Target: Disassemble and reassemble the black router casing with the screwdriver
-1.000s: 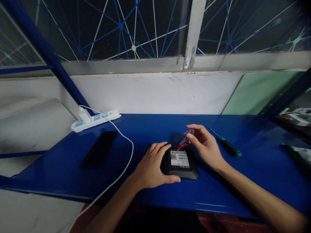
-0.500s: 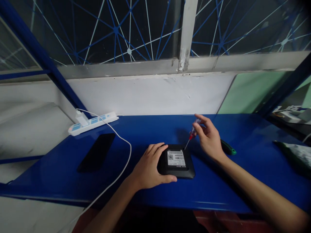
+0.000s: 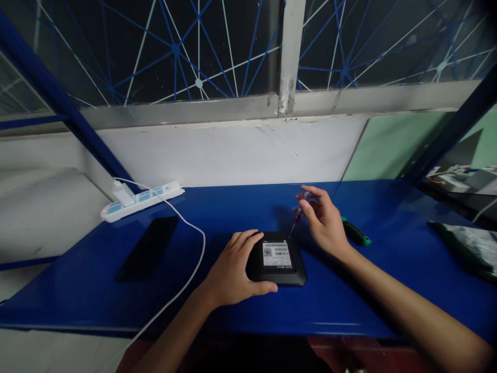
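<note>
A black square device [image 3: 298, 267] with a white printed label [image 3: 276, 254] lies on the blue table. My left hand [image 3: 236, 269] grips its left side, fingers over the far left corner and thumb along the near edge. In my right hand [image 3: 324, 220] is a small screwdriver [image 3: 298, 213] with a clear and red handle, pinched in the fingers and tilted. The screwdriver's tip meets the device near its far right corner; the exact contact spot is too small to make out.
A dark flat slab [image 3: 147, 248] and a white cable [image 3: 204, 243] lie on the left, below a power strip [image 3: 143, 201]. A green-and-black tool [image 3: 356, 232] rests beyond my right wrist. A silvery packet [image 3: 471, 246] is at the far right.
The whole view has shifted slightly, moving the scene left. My right fingers have changed their hold around the screwdriver handle a little; my left hand stays on the device.
</note>
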`<state>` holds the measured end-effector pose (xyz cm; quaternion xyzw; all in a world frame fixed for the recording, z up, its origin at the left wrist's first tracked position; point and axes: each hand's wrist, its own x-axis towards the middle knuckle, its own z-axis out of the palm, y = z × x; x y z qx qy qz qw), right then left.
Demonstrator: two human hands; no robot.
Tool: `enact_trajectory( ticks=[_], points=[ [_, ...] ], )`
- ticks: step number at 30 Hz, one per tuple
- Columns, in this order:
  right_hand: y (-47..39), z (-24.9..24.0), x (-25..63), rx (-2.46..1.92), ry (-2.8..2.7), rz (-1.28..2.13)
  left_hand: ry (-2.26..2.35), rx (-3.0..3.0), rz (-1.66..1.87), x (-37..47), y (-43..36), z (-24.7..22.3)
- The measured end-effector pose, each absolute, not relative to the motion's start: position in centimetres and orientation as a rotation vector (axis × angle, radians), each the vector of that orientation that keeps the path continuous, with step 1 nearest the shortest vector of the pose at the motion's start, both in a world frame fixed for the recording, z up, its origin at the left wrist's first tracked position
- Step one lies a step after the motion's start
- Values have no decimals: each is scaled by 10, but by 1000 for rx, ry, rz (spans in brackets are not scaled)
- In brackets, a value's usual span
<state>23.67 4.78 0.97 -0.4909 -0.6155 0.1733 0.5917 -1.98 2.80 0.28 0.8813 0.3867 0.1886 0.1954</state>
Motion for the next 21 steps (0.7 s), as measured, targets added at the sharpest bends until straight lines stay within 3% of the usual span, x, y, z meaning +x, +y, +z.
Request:
enact_trajectory(
  ticks=[21],
  points=[
    [51, 6, 236, -1087, -1313, 464, 1063, 2497, 515, -22, 24, 4]
  ],
)
